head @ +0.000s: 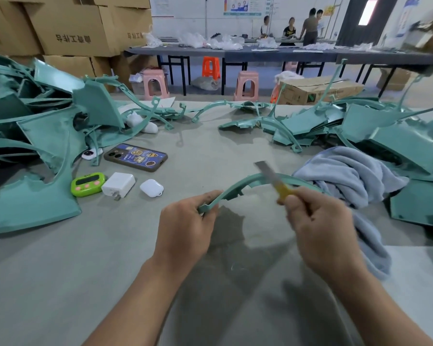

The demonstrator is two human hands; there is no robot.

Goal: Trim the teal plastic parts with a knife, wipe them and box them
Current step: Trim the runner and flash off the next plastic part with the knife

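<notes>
Here, above the middle of the table [210, 151], toward its near edge, the left hand [185, 226] is gripping one end of a curved teal strip [240, 184], fingers and thumb curling closed around it, while the rest of the strip is arching away toward the right edge. The right hand [320, 226] is clenching the yellow handle of a knife [275, 181], whose bare blade is pointing up and left and crossing the crest of the arc; motion blur is hiding whether steel and plastic are touching. A pale blue towel [348, 176] is lying crumpled just beside the right hand, trailing toward the near edge. A left heap of teal parts [48, 136] is lying against the left edge and a right heap of teal parts [398, 136] against the right edge, with loose teal pieces [238, 124] lying toward the far edge. Between the left heap and the hands, a phone [135, 157], a green timer [88, 184], a white charger [118, 184] and a white earbud case [151, 188] are resting near one another.
</notes>
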